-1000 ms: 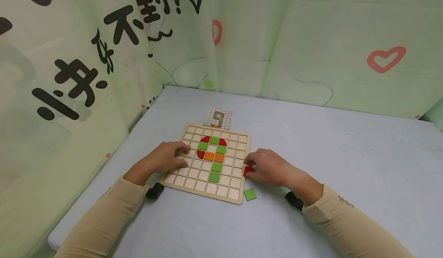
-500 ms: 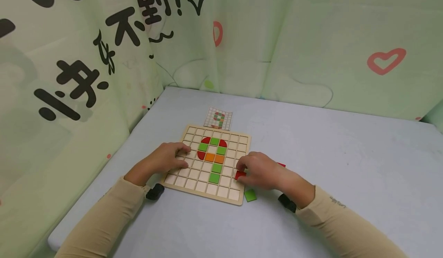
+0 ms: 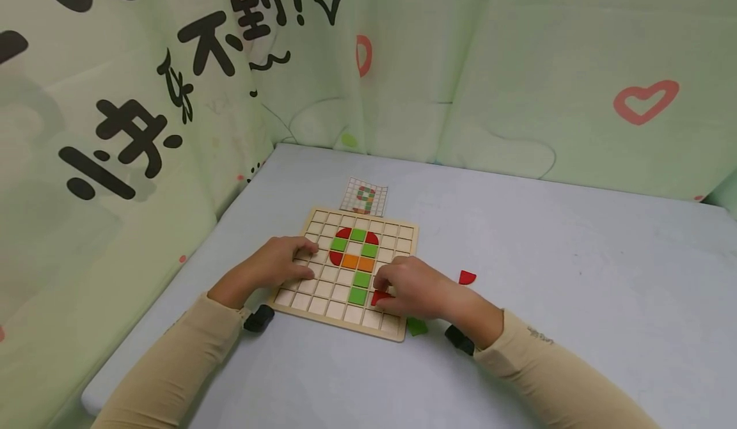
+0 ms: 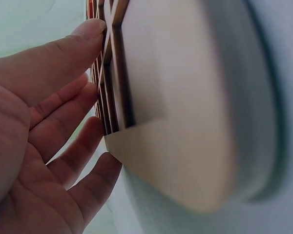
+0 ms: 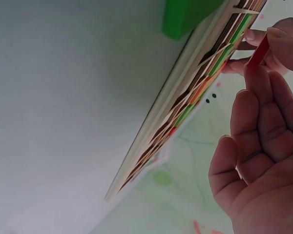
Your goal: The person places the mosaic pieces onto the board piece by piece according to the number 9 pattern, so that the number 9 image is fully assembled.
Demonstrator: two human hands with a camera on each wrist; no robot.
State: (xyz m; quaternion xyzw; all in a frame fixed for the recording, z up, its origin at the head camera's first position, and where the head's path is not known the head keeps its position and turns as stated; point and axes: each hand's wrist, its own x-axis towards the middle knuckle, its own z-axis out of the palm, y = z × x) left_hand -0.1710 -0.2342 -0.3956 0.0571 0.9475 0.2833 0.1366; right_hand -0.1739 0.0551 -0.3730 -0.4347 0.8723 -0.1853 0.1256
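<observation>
A wooden grid board [image 3: 334, 318] lies on the table, with red, green and orange tiles set in its cells in a loop with a tail. My left hand [image 3: 282, 260] rests at the board's left side. In the left wrist view its thumb and fingers are loosely spread along the board's edge [image 4: 185, 161]. Over the board's lower right part, my right hand [image 3: 420, 288] pinches a red tile [image 3: 379, 298] beside the green tail. The right wrist view shows this red tile [image 5: 258, 52] edge-on between thumb and index finger.
A pattern card [image 3: 364, 197] with a similar figure lies just behind the board. To the right of the right hand is a red quarter-round tile [image 3: 467, 277]. A green tile [image 3: 417, 327] lies by the board's lower right corner, partly covered by the right hand. Curtains hang behind the table.
My right hand has moved left with the red tile, from the board's right edge to near the green tail. The red quarter-round tile has come into view. My left hand keeps its place.
</observation>
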